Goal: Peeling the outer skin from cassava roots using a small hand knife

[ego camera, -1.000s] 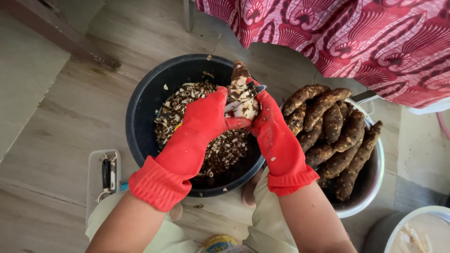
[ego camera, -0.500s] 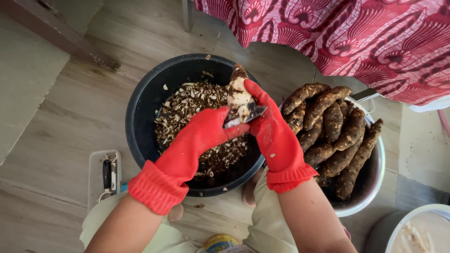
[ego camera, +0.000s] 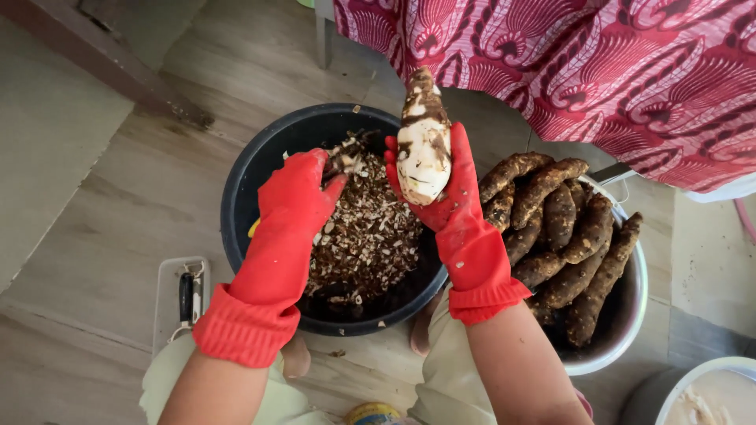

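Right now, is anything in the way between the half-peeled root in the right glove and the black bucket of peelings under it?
Nothing visible. The right hand holds the half-peeled root upright over the black bucket, with only open air down to the peelings. The left hand is off to the side, over the bucket.

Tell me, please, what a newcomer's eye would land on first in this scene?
Most striking are the two bright red rubber gloves at the centre: the right hand holds up a half-peeled pale root, while the left hand hangs over a black tub full of brown peelings. To the right, a white basin is heaped with unpeeled brown roots, under a red patterned cloth at the top.
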